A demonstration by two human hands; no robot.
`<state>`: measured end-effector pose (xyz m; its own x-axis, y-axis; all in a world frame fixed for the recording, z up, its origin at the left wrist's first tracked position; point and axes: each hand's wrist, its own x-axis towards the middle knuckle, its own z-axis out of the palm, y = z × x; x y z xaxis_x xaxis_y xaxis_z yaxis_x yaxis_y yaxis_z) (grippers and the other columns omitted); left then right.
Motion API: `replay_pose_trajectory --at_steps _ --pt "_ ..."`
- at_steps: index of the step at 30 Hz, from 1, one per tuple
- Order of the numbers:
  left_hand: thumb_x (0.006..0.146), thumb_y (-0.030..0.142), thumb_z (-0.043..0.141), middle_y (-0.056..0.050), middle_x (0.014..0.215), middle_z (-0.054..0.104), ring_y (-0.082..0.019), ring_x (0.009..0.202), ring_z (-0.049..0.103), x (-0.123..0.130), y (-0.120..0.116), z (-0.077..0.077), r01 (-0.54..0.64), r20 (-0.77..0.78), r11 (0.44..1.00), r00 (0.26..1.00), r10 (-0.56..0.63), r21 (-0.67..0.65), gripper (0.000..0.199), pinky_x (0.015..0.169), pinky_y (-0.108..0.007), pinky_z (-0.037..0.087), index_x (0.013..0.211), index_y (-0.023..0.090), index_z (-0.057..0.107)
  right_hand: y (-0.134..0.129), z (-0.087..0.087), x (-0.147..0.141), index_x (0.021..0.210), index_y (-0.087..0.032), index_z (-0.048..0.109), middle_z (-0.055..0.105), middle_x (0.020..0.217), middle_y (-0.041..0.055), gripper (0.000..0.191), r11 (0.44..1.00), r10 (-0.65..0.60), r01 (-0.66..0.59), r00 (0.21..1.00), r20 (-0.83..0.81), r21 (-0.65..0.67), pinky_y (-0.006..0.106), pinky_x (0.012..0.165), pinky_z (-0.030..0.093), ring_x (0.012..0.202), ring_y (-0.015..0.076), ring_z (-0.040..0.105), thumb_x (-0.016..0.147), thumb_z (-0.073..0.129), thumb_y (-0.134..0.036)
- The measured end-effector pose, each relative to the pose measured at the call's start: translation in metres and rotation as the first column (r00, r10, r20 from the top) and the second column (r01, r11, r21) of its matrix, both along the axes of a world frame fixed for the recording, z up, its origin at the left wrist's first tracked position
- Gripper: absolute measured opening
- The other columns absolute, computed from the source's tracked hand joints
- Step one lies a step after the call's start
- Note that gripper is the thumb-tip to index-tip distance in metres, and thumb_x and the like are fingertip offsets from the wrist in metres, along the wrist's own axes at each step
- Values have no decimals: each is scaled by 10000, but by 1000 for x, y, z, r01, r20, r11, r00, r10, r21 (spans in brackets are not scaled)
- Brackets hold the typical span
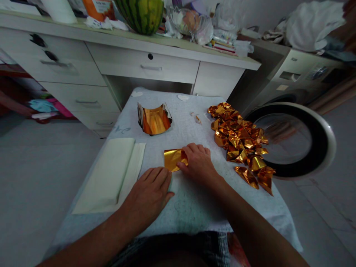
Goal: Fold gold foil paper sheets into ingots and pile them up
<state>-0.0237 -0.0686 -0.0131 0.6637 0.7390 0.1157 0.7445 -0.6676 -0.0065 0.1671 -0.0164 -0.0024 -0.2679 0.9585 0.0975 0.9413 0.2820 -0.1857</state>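
A small gold foil sheet lies on the cloth-covered table, its right end curled up. My right hand grips that curled end between thumb and fingers. Flat on the cloth, my left hand rests with its fingertips by the sheet's lower left corner; nothing shows in it. Behind the sheet stands a curved stack of gold foil sheets. Several folded gold foil pieces are heaped on the right. Pale paper sheets lie to the left of my left hand.
The table has a light cloth over it. Tiny scraps lie near its back. Beyond are a white drawer cabinet with a watermelon on top, and a washing machine whose open round door reaches the table's right side.
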Motion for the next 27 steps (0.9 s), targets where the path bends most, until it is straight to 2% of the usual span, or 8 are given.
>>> replay_pose_trajectory --at_steps 5,11,13,18,27 --pt "852 339 649 -144 1042 649 -303 974 584 3 6 3 28 -4 999 1000 -28 -32 387 885 -456 493 1144 85 636 -5 -2 -7 1102 -186 573 581 1134 123 519 999 -35 35 999 6 20 463 911 311 1042 304 476 810 585 -615" --pt "834 322 672 -115 913 647 -285 882 596 3 9 7 67 23 998 998 -67 -1 338 830 -454 519 1064 75 669 -4 -7 -5 1135 -183 556 567 1167 134 558 1000 -26 27 1000 -14 4 476 924 318 1067 316 466 816 564 -640" --pt "828 315 681 -115 910 649 -286 882 601 2 10 7 73 34 997 997 -73 4 319 832 -459 523 1044 82 671 -2 -7 0 1165 -193 548 560 1196 126 543 1000 0 -1 999 -43 -29 469 924 326 1086 312 464 825 576 -615" --pt "810 301 703 -149 1006 656 -327 1048 589 0 10 1 93 68 995 993 -95 30 300 953 -484 491 1009 80 665 3 -3 18 1191 -240 556 541 1269 86 432 986 69 -88 989 -129 -141 445 944 329 1129 289 449 823 667 -439" --pt "809 281 699 -156 1002 663 -319 1007 620 -3 11 0 109 61 994 992 -111 27 266 917 -478 532 983 85 653 12 -1 40 1340 -260 482 496 1358 80 522 935 198 -256 952 -235 -247 438 1030 295 1226 259 411 843 618 -177"
